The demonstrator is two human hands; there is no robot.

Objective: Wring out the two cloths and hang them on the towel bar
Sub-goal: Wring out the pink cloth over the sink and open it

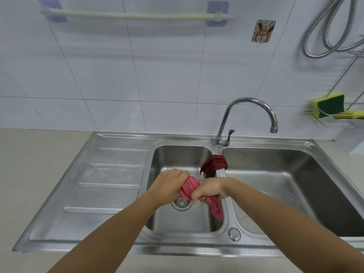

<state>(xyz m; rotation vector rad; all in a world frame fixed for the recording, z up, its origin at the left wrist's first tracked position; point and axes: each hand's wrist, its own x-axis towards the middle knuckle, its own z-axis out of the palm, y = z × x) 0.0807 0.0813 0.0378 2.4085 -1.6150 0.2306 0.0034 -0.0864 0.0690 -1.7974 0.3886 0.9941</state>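
Over the left basin of a steel sink, a person's left hand and right hand both clench a bunched pink cloth, its tail hanging below the right fist. A dark red cloth, apparently wet, drapes over the basin divider. The towel bar on the wall hangs bare.

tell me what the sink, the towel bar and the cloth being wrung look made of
Sink: likely stainless steel, with a brushed grey sheen and reflections. Towel bar: probably plastic, pale and matte. Pink cloth: soft woven fabric, bunched into folds between both hands.
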